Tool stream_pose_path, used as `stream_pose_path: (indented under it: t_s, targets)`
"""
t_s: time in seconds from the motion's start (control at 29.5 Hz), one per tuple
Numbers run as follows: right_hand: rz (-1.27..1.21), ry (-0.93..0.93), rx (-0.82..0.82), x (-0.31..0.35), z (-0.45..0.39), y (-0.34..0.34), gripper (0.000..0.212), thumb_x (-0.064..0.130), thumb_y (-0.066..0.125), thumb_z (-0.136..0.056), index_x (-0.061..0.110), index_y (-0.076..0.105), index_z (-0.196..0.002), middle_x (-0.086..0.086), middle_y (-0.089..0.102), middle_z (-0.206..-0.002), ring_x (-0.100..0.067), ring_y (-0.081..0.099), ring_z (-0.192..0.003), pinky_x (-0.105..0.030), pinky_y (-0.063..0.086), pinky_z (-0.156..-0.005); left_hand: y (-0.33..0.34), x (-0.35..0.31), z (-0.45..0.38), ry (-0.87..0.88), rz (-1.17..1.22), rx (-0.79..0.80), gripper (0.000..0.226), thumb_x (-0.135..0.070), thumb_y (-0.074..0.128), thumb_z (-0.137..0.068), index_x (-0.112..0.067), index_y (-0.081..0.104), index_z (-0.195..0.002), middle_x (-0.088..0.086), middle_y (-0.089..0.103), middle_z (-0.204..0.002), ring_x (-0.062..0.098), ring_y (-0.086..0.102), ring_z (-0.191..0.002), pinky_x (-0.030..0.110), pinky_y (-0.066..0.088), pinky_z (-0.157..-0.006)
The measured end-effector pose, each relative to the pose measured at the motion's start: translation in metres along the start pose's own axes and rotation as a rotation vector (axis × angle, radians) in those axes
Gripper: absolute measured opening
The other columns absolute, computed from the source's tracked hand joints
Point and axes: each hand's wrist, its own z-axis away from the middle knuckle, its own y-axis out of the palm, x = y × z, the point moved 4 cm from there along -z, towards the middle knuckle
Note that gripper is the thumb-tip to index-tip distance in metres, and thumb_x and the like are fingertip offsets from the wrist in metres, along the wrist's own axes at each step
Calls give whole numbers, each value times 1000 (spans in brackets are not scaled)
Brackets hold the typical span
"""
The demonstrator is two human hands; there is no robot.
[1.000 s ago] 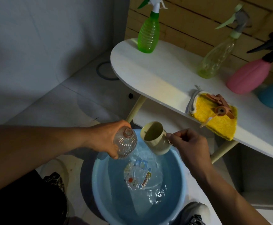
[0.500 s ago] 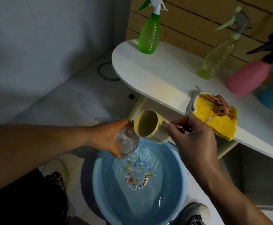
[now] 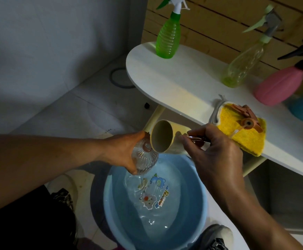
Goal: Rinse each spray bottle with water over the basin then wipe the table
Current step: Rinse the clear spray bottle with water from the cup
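Cup (image 3: 162,136) tipped further | right hand (image 3: 217,152) pinching its handle, 3 o'clock of bottle (image 3: 144,156) | left hand (image 3: 123,150) gripping bottle, neck up, over basin (image 3: 111,204)

Both forearms bare, no sleeves. Dark trousers (image 3: 26,222) at lower left. Grey-white sneaker (image 3: 217,237) with dark laces at bottom edge.

Home washroom: tiled floor (image 3: 78,114), basin (image 3: 192,213).
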Motion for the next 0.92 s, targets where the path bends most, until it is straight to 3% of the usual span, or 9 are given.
stream_pose_path:
  t_s: [0.17, 0.54, 0.92]
  targets:
    - [19, -62, -8, 4, 0, 0, 19, 49, 65, -86, 32, 68, -92, 21, 65, -85, 2, 64, -80, -36, 59, -63, 0, -2, -1, 8, -12, 1, 99, -31, 98, -61, -45, 32, -134, -33, 48, -112, -6, 54, -103, 7, 41, -76]
    - [24, -128, -26, 9, -2, -4, 23, 48, 64, -88, 26, 70, -92, 17, 66, -86, -3, 64, -78, -39, 58, -61, 1, -1, -4, 15, 5, 13, 109, -31, 98, -61, -39, 31, -146, -28, 49, -124, 2, 51, -120, 17, 46, -93]
    - [72, -201, -56, 17, -2, -9, 14, 37, 70, -90, 23, 72, -92, 12, 67, -84, -7, 62, -75, -39, 55, -60, 2, 3, -4, 23, -34, -18, 110, -38, 98, -58, -43, 32, -145, -21, 52, -130, 5, 55, -117, 18, 49, -90]
